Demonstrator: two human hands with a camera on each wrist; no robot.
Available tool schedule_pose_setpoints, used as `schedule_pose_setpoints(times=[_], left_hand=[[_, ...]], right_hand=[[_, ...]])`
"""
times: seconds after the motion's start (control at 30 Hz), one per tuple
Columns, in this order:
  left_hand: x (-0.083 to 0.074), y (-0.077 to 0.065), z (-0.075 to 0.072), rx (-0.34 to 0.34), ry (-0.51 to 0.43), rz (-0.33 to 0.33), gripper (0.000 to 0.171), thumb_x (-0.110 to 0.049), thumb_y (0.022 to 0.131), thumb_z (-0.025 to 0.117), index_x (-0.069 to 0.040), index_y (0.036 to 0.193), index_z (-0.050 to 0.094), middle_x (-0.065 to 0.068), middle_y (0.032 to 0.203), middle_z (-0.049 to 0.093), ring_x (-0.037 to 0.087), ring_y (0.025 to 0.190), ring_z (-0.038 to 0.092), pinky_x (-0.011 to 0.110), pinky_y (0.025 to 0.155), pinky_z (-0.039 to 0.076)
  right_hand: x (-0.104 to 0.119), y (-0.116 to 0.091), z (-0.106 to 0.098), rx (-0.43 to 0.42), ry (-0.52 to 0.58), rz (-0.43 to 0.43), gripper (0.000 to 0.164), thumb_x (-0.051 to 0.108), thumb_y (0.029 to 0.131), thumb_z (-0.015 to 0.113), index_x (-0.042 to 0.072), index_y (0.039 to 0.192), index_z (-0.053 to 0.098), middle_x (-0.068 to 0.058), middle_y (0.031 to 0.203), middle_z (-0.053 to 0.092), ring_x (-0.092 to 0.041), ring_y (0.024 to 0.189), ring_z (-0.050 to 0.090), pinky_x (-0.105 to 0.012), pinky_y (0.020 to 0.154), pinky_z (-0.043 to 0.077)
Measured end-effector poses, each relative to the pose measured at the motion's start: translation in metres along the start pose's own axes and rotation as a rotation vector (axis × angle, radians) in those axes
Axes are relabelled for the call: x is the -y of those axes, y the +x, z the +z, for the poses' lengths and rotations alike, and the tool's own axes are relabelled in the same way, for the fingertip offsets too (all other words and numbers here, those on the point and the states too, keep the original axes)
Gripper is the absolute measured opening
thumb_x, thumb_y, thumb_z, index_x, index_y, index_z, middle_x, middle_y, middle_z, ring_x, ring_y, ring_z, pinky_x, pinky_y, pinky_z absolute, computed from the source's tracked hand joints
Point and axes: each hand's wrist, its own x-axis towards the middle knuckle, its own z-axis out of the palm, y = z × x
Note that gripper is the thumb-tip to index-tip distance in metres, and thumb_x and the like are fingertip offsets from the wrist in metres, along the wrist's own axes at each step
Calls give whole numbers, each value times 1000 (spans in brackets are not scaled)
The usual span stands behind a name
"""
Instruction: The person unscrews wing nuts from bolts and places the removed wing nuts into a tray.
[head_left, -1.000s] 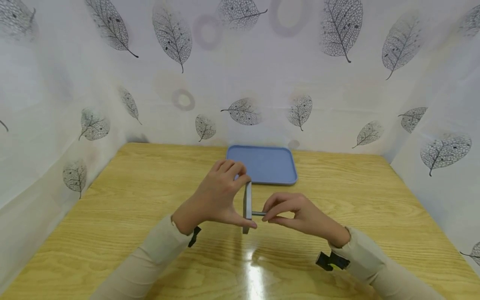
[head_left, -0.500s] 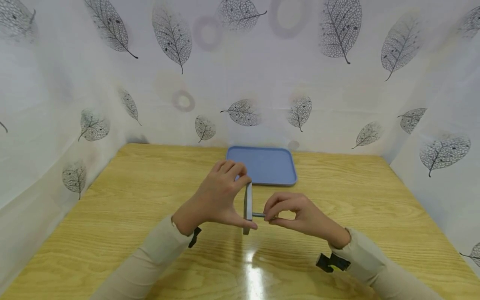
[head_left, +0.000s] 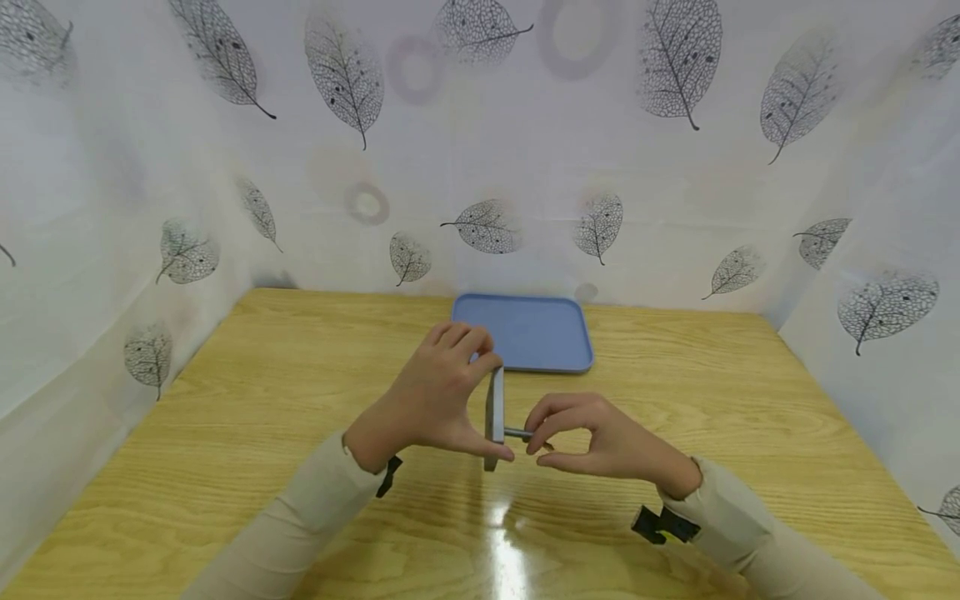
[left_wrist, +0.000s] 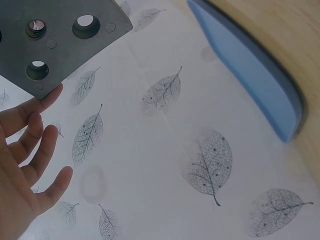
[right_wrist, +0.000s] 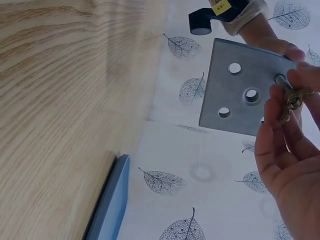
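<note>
My left hand [head_left: 442, 392] grips a grey metal plate [head_left: 495, 408] by opposite edges, thumb below and fingers above. Held on edge above the table, the plate shows several round holes in the left wrist view, where its flat face [left_wrist: 60, 55] is visible. A thin bolt [head_left: 517, 432] sticks out from its right side. At the bolt's free end, a brass-coloured wing nut [right_wrist: 291, 95] sits among the fingers of my right hand [head_left: 615, 437]. Those fingers curl round the wing nut, partly hiding it; in the head view, thumb and index tips stand slightly apart.
A blue tray [head_left: 532, 333] lies at the back of the wooden table [head_left: 337, 342], behind the hands. White leaf-patterned cloth [head_left: 315, 183] surrounds the table at the back and sides. A black wrist camera [head_left: 663, 523] sits on the right sleeve.
My right thumb has moved down and away from the index finger, showing more of the wing nut. My left hand and the plate have stayed nearly still.
</note>
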Motion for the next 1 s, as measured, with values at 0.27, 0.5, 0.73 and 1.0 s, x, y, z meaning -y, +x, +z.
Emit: schedule_pose_setpoints(times=[0.27,0.5,0.73,1.0], left_hand=[[1,0,0,-4,-1,-1,86,-86,44,64,-13,89,63,-1,91,46,18,87,45,38,87,40],[0,0,0,-2,-3,-4,86,-86,44,64,-13,89,63,-1,91,46,18,86,44,38,87,40],[1,0,0,-6,3,-5,86,-87,45,63,-13,89,63,0,91,46,18,86,44,38,86,40],[0,1,0,-6,-3,-8,86,-87,45,63,-13,88,63,-1,91,46,18,86,44,37,86,40]], right_hand=[[1,1,-1,-15,-26,-18,15,3,89,61,13,96,68,-8,97,64,-13,89,61,-25,75,52],[2,1,-1,-15,-33,5,18,0,87,61,12,96,69,-8,99,62,-12,87,60,-24,72,50],[3,4,0,-60,-104,-78,17,-1,87,61,10,95,69,-10,97,61,-12,80,56,-20,67,48],[1,3,2,-102,-129,-92,17,2,90,56,8,99,70,-8,97,62,-11,79,58,-16,67,48]])
